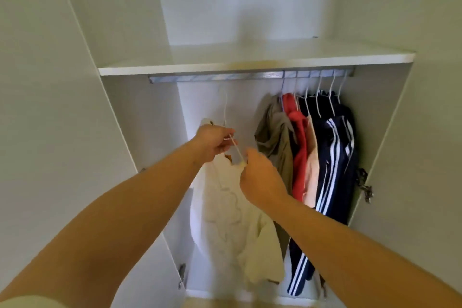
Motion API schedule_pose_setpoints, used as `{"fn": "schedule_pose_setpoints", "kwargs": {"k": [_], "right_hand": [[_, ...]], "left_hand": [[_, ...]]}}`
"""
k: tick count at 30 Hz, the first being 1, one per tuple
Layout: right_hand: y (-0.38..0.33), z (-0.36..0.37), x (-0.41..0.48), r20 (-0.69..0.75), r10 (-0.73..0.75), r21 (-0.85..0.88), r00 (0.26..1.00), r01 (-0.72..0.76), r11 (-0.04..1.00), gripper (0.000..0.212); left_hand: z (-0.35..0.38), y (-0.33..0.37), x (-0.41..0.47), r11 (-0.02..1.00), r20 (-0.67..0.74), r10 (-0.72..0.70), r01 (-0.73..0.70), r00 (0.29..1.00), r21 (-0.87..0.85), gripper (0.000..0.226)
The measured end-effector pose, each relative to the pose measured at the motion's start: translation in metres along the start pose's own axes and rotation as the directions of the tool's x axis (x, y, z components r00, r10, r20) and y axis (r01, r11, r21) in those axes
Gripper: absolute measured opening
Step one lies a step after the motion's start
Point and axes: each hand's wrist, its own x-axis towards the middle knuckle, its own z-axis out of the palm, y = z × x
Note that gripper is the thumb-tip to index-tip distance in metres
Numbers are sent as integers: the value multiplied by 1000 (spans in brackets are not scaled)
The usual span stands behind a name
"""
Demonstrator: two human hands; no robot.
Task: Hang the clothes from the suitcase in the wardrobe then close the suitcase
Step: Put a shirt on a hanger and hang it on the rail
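I face the open white wardrobe. A cream garment [225, 207] hangs from a white hanger [225, 107] that I hold up below the grey rail [212, 77]; the hook sits under the rail, apart from it. My left hand [215, 141] grips the hanger near its neck. My right hand [260, 175] pinches the hanger's right arm and the garment's shoulder. On the rail's right end hang several clothes: an olive piece [275, 132], a red one [298, 147], a pink one [312, 162] and a navy striped jacket [335, 157]. The suitcase is out of view.
A white shelf [250, 60] lies just above the rail. The left door [50, 107] and right door [425, 132] stand open, with metal hinges [365, 185] on the right side. The rail's left half carries no hangers.
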Motion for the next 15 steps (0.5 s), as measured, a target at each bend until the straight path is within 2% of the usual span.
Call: {"fn": "schedule_pose_setpoints", "kwargs": {"k": [4, 7, 11, 15], "right_hand": [[36, -4, 29, -44, 65, -208, 997, -73, 975, 29], [54, -2, 62, -121, 160, -322, 980, -191, 927, 23], [67, 6, 105, -140, 266, -309, 954, -298, 903, 24], [79, 15, 136, -179, 308, -292, 934, -349, 890, 28]], "left_hand": [[27, 22, 59, 991, 76, 18, -7, 997, -135, 3], [49, 35, 104, 991, 152, 21, -1, 988, -134, 8], [69, 43, 155, 990, 214, 24, 6, 977, -138, 9], [91, 51, 192, 986, 283, 41, 7, 958, -166, 14]]}}
